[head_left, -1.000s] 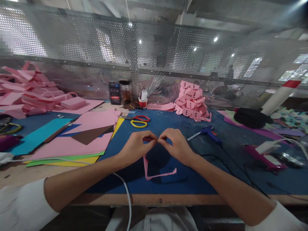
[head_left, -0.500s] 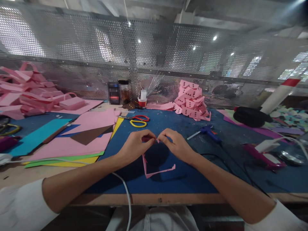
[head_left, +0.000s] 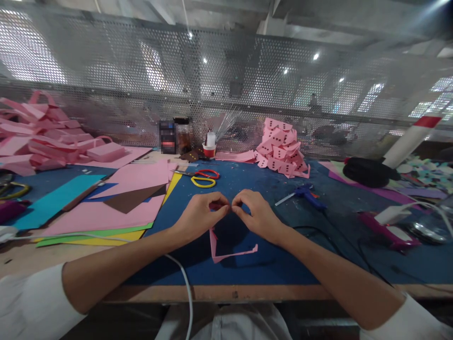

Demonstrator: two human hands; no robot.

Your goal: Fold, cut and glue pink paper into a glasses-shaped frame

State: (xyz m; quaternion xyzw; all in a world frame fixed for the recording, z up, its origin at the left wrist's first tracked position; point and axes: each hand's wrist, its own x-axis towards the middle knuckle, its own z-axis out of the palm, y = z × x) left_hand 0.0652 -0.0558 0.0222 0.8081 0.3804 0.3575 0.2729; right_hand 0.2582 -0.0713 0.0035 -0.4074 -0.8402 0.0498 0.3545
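Head view: two hands (head_left: 200,215) (head_left: 258,215) (fingers (head_left: 220,216) pinching) hold one bent pink strip (head_left: 213,248).

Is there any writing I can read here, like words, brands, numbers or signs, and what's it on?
None that I can read.
Dark box at the back: coloured patches, but pixelated beyond reading.
Red-and-white cup: too small to tell whether anything is printed on it.
Heaped pink pieces: dark dots, no letters or numbers that I can make out.
Pink strip: no lettering visible.
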